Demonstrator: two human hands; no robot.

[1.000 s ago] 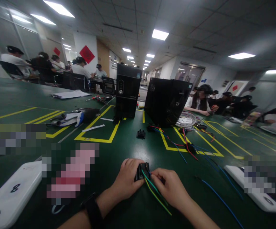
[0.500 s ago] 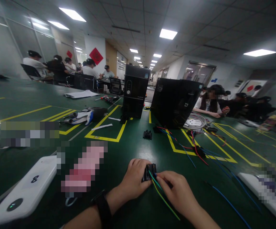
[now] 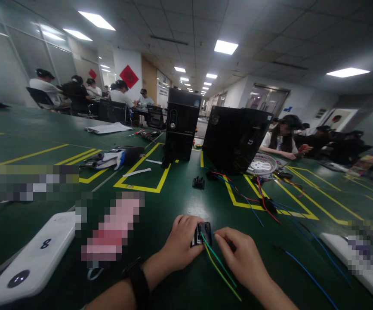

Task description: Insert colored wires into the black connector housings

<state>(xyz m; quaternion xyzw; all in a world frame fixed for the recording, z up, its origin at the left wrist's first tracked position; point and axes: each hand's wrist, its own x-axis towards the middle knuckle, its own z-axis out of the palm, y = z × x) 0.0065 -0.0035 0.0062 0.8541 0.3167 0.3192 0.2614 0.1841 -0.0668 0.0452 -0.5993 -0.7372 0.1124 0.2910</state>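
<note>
My left hand (image 3: 183, 239) is closed around a black terminal block (image 3: 207, 232), holding it low over the green table. A green wire (image 3: 220, 261) and a yellow-green wire (image 3: 223, 275) run out of the block toward the lower right. Just right of the block, my right hand (image 3: 238, 249) pinches thumb and forefinger together. A small bit of blue wire (image 3: 214, 234) shows at those fingertips; the rest of it is hidden by the hand. A second black block (image 3: 198, 183) of similar look sits farther back on the table.
Two black computer cases (image 3: 183, 125) stand at the back. Red and blue wires (image 3: 266, 202) lie to the right, with a loose blue wire (image 3: 309, 271) nearer. At left are a white device (image 3: 41, 254), a blurred pink item (image 3: 115, 228) and gloves (image 3: 115, 158). A person sits across at right.
My right hand has drawn slightly right, away from the terminal block, so a gap shows between them. The left hand keeps its hold. The green wire is now more exposed.
</note>
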